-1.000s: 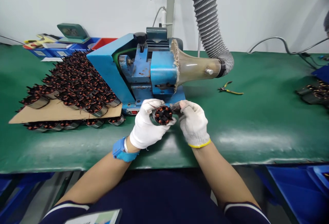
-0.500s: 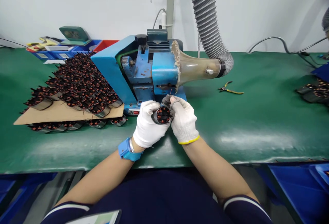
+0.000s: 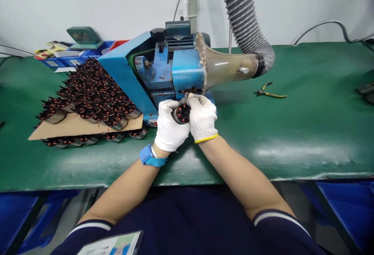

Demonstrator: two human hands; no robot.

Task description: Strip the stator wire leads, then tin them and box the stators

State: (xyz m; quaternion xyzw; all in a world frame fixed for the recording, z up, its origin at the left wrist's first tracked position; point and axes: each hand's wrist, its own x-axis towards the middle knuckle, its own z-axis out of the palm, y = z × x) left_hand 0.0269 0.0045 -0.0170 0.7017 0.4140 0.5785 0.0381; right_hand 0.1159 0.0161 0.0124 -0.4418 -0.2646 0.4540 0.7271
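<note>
Both our hands have carried the wound stator (image 3: pixel 182 113) away from us, up against the front of the blue machine (image 3: pixel 187 71), just below its slot (image 3: pixel 187 90). Our left hand (image 3: pixel 171 128) is wrapped round the stator's metal shell. Our right hand (image 3: pixel 203 118) is closed on its far rim, fingertips seemingly pinching a wire lead.

We judge it best to hold the part square and steady, keeping the knitted cotton gloves clear of the slot. Copper coils glow orange between black plastic teeth.

To the left, a heap of stators (image 3: pixel 90 95) lies on cardboard (image 3: pixel 58 128). A ribbed grey hose (image 3: pixel 245 17) joins a cloudy funnel (image 3: pixel 228 68) above the green surface (image 3: pixel 292 130).
</note>
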